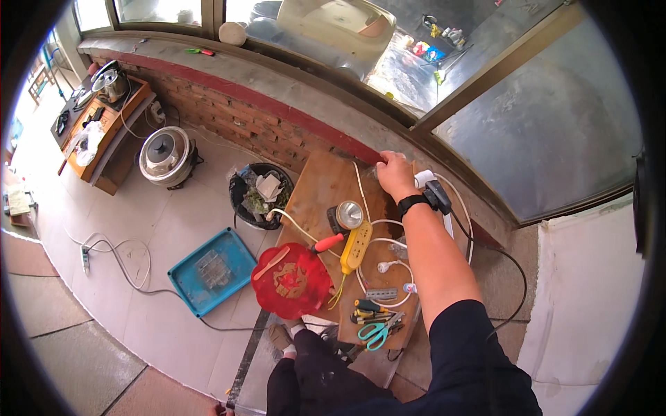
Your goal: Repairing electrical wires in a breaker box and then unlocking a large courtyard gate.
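My right arm stretches across a wooden table to its far edge, by the window ledge. The right hand is closed there, and whatever its fingers hold is too small to make out. A sliver of my left hand shows at the lower edge, its fingers mostly cut off. On the table lie a yellow power strip with loose wire ends, a red-handled tool, a round lamp, a white plug, a grey terminal strip, several screwdrivers and teal-handled scissors.
A red scalloped tray overlaps the table's left side. Left of it are a blue tray, a lined bin with waste and a lidded electric pot on the floor. White and black cables trail around the table, under my right arm.
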A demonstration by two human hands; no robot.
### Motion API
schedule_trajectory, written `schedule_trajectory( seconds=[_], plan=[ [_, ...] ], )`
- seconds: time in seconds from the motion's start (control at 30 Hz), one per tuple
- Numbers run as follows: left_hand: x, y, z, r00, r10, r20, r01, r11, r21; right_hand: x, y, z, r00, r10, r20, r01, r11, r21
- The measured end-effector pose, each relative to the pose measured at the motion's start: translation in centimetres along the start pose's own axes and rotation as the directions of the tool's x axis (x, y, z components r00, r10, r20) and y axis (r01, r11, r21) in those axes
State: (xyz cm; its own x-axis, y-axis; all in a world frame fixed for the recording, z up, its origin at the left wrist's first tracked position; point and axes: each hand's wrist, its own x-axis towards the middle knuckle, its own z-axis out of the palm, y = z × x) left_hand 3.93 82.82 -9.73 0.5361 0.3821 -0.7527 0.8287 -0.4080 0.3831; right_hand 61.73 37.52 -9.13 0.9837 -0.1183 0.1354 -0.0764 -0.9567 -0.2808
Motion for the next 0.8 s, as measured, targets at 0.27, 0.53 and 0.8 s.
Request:
schedule_trajectory(
  seconds=[0.27, 0.53, 0.8],
  plan=[
    [3.4, -1.9, 4.2, 0.998, -0.049, 0.037, 0.050, 0.998, -0.033, 8.1, 0.8, 6.4, 0.998, 0.018, 0.057, -0.010, 0.991, -0.132],
    [5.8, -0.1, 5.6, 0.992, -0.119, 0.051, 0.119, 0.993, 0.020, 13.3, 5.4, 8.4, 0.976, 0.037, 0.216, 0.010, 0.977, -0.213],
    [4.8, -2.2, 6.5, 0.983, -0.186, -0.005, 0.186, 0.982, -0.020, 10.3, 3.0, 9.7, 0.981, -0.100, 0.164, 0.149, 0.934, -0.325]
  ],
)
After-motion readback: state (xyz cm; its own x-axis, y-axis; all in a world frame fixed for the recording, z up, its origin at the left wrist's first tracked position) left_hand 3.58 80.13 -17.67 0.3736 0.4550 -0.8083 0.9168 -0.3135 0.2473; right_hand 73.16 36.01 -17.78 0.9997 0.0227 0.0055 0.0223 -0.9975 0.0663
